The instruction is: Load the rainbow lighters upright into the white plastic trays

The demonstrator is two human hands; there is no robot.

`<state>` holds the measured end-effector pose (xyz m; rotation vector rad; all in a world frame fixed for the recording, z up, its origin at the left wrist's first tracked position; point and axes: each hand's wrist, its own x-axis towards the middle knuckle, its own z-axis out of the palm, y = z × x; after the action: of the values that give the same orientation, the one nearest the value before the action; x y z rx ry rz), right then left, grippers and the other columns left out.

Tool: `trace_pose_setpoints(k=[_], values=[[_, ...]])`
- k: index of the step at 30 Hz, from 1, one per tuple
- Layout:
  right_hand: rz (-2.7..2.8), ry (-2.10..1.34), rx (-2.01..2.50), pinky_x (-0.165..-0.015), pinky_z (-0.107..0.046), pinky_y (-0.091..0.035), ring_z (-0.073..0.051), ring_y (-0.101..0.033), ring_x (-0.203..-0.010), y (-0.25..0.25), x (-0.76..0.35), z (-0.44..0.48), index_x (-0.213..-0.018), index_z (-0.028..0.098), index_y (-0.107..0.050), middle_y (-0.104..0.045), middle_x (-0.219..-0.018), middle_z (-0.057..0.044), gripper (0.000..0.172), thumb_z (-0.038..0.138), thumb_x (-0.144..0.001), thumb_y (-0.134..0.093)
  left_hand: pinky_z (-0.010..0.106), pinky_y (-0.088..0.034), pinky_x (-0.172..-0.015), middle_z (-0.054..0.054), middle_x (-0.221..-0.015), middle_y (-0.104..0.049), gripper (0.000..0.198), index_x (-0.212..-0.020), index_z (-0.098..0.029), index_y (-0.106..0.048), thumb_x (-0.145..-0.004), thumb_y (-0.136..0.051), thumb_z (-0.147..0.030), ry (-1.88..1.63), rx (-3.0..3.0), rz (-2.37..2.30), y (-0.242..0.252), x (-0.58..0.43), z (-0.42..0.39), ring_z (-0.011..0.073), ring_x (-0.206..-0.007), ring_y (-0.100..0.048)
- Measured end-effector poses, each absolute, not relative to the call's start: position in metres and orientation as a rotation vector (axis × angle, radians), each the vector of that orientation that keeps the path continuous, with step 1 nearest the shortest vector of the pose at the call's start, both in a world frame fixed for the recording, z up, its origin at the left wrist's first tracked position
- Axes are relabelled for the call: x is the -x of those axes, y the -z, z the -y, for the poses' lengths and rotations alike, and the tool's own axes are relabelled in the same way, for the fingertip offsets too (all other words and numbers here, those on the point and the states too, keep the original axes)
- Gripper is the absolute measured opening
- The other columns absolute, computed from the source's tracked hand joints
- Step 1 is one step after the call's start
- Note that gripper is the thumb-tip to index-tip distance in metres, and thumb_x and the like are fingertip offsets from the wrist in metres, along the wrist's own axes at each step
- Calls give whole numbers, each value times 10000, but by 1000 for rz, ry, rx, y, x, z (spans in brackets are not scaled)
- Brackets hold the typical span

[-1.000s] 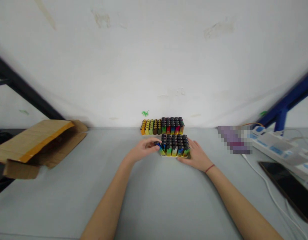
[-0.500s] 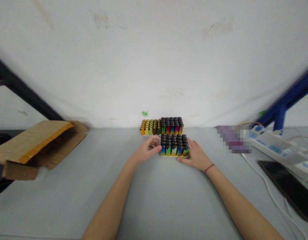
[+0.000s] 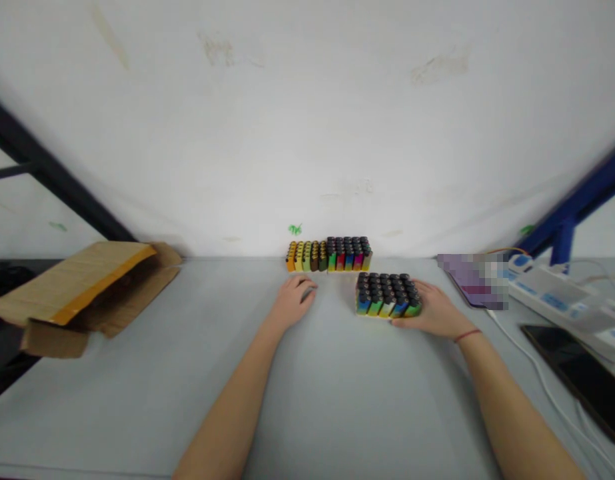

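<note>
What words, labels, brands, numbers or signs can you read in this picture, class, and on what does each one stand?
No text can be read anywhere.
On the wall, the green mark: a scribble, too blurred to read.
On the power strip: blue labels, too small to read.
On the purple item: blurred out, unreadable.
On the front block of lighters and the rear block of lighters: no legible print.
</note>
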<state>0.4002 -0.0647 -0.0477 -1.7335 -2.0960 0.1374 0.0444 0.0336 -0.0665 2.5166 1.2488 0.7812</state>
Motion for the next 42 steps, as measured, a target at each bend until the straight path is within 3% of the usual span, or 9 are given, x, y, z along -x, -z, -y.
trace_pose_setpoints(k=[6,14,18,22,30,35,39,42], values=[[1824,-129,1969,-923,-450,-544,-332,-678,-985,54,-443,62,-991,172,-717,-719,-1038,-147,528,537,-623,-812,463,-425,-1060,91,-1163,-634,237,-1073,-209,-696,-923,-514,-233,-753,-2440,-1326,62,-48,-30,249,-1156,-556],[1599,-117,2038,-810,-425,-559,-336,-699,-937,61,-440,37,-1030,156,-666,-742,-979,-168,450,482,-732,-748,453,-411,-1069,78,-1170,-637,228,-1063,-226,-705,-916,-530,-224,-721,-2401,-1369,57,-53,-28,248,-1173,-545],[1518,-177,2018,-847,-431,-550,-324,-693,-1002,57,-434,20,-1161,145,-602,-722,-1109,-179,531,406,-727,-762,453,-419,-1047,77,-1175,-643,226,-1062,-229,-704,-919,-530,-226,-689,-2395,-1404,53,-54,-26,255,-1177,-544],[1527,-174,2009,-844,-427,-547,-322,-693,-990,55,-426,6,-1162,125,-598,-724,-1107,-190,524,368,-728,-764,458,-429,-1020,80,-1177,-653,222,-1055,-225,-705,-919,-529,-225,-688,-2400,-1424,51,-57,-26,267,-1178,-547],[1515,-92,1968,-861,-453,-525,-314,-672,-966,58,-414,-4,-1161,144,-597,-731,-1049,-164,533,460,-756,-740,468,-441,-1016,84,-1172,-671,223,-1043,-218,-707,-913,-526,-213,-712,-2409,-1421,51,-58,-26,270,-1177,-564],[1414,79,1960,-932,-542,-482,-367,-605,-1087,70,-388,15,-1289,107,-481,-640,-1203,-231,585,432,-822,-615,405,-473,-1014,78,-1082,-722,268,-1037,-200,-716,-923,-476,-175,-750,-2484,-1179,49,-68,-21,219,-1060,-635],[1500,174,1898,-1004,-575,-435,-382,-536,-1172,76,-342,32,-1295,93,-472,-595,-1233,-238,505,363,-870,-513,417,-440,-1068,83,-1246,-691,315,-1193,-222,-687,-935,-506,-235,-646,-2586,-1129,48,-79,-10,235,-1189,-607],[1730,152,1808,-1039,-518,-439,-361,-532,-1203,73,-311,36,-1256,99,-540,-590,-1283,-228,450,353,-884,-523,460,-363,-1145,108,-1440,-578,397,-1318,-239,-631,-943,-540,-332,-579,-2632,-1176,50,-83,-5,270,-1366,-489]])
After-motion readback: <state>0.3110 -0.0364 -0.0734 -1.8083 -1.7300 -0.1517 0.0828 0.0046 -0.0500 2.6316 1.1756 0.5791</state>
